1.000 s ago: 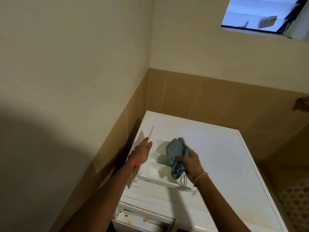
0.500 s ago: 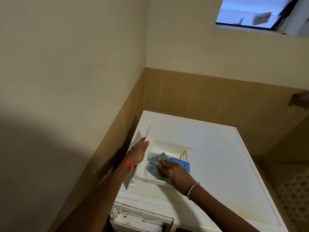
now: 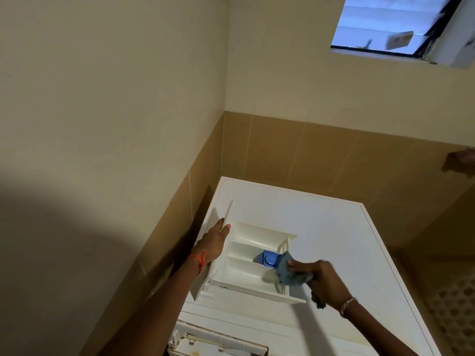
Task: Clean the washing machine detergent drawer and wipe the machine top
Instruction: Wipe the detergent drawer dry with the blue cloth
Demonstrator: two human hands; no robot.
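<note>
Now drawer-wiping: cream plastic detergent drawer (image 3: 244,253) sits on white machine top (image 3: 334,222), L hand (image 3: 213,244) gripping its front, R hand (image 3: 323,281) clutching crumpled blue-grey cloth (image 3: 288,273) at right end. Next prob: swab inside.

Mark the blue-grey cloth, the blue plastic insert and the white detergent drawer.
Blue-grey cloth (image 3: 288,277), head view, bunched middle.
Blue plastic insert (image 3: 268,260), head view, top face.
White detergent drawer (image 3: 253,237), head view, bare inner floor.

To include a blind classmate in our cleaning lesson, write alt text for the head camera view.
A person's right hand grips a blue cloth at the rear end of a white detergent drawer lying on the washing machine top; the left hand holds its front panel.
</note>
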